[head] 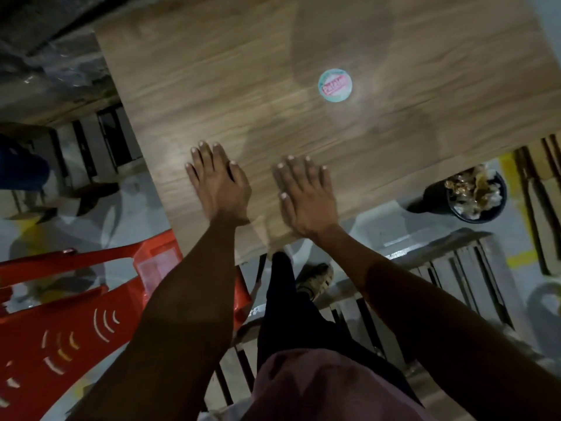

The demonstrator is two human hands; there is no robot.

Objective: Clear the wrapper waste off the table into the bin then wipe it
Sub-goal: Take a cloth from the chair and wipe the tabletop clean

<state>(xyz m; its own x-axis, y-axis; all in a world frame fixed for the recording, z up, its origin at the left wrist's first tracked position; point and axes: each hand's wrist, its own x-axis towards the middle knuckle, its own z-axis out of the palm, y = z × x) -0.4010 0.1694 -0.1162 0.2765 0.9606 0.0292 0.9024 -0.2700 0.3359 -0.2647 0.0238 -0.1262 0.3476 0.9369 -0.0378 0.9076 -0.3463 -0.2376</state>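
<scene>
Table [212, 71] — wood-grain, round sticker [334, 85]; bin [437, 197] beside it.

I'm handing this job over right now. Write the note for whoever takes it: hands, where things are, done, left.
Left hand: open, flat on the table, holding nothing.
Right hand: open, flat on the table near its edge, holding nothing.
Bin: on the floor off the table's right side, with crumpled wrappers in it.
Table: only a round sticker shows on it; no loose wrappers in view.
Done: the clearing looks finished.
Left: the wipe. No cloth is in view, so find one first.
</scene>
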